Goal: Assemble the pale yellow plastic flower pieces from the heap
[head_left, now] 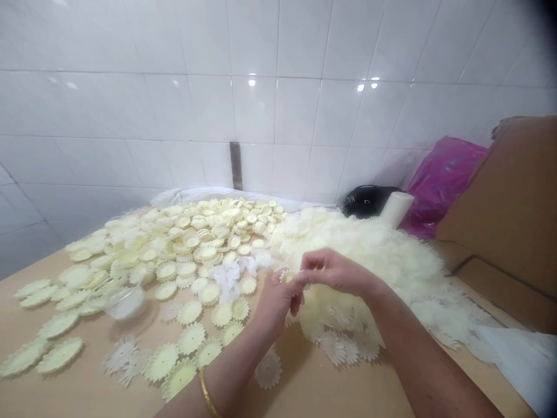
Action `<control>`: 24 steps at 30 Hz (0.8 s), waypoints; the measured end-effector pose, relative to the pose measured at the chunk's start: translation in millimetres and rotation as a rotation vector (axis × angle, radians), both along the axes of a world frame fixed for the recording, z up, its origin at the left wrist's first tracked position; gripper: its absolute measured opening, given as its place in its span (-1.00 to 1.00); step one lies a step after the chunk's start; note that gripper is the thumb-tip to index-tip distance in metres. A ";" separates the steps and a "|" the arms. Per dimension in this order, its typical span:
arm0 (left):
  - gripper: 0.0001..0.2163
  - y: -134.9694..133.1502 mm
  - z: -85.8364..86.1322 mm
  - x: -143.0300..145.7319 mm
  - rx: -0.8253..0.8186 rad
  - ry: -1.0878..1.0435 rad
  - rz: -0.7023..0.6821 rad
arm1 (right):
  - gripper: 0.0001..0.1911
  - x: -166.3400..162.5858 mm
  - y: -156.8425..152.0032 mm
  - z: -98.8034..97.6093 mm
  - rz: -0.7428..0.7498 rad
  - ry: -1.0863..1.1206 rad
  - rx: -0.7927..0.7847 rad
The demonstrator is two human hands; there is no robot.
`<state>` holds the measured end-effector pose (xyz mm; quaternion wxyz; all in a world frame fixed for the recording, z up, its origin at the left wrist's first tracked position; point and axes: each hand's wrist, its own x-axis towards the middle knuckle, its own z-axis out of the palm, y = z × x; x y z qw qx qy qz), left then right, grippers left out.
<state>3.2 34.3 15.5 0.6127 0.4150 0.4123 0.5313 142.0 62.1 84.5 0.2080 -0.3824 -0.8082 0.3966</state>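
- Across the back of my feed runs a white tiled wall (278, 110), cut off by the frame at top and sides.
- Below it I have the tan tabletop (322, 392), its near edge mostly out of frame.
- At the right stands a brown cardboard box (509, 215), cropped by the frame's dark corner.
- Beyond the right hand spreads a whitish heap (374, 244) of thin, frilled pieces, too blurred for me to separate.
- On the left lie pale yellow toothed discs (209, 253), many overlapping, the farther ones hard to tell apart.
- Against the box slumps a purple bag (444, 180), partly covered by it.
- Above the table's middle, the left hand (277, 299) pinches a disc, thumb pressed to it; some fingers are hidden underneath.
- Beside it, the right hand (333, 271) has curled fingers, tips at that disc's edge; I cannot tell whether they grip it.
- Between the hands sits the small toothed disc (286, 276), its face tipped upward; being round, it shows me no long axis, and fingers cover part of its rim.
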 end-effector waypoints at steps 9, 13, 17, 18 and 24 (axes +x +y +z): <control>-0.74 -2.2 12.4 -3.0 0.052 -0.126 -0.174 | -0.78 2.1 -1.1 2.0 0.069 0.229 -0.167; -0.76 -1.2 12.6 -4.8 0.053 -0.143 -0.187 | -0.73 3.6 4.4 -2.2 -0.127 0.158 -0.022; -0.77 -2.4 14.9 -6.4 0.031 -0.196 -0.225 | -0.68 5.3 8.5 -3.3 -0.335 -0.016 0.185; -0.78 -2.3 14.7 -6.6 0.034 -0.192 -0.228 | -0.67 6.5 9.4 -3.0 -0.365 -0.056 0.217; -0.73 1.1 5.2 -5.0 0.031 -0.071 -0.118 | -0.64 21.7 16.6 -4.5 -0.652 -0.318 0.395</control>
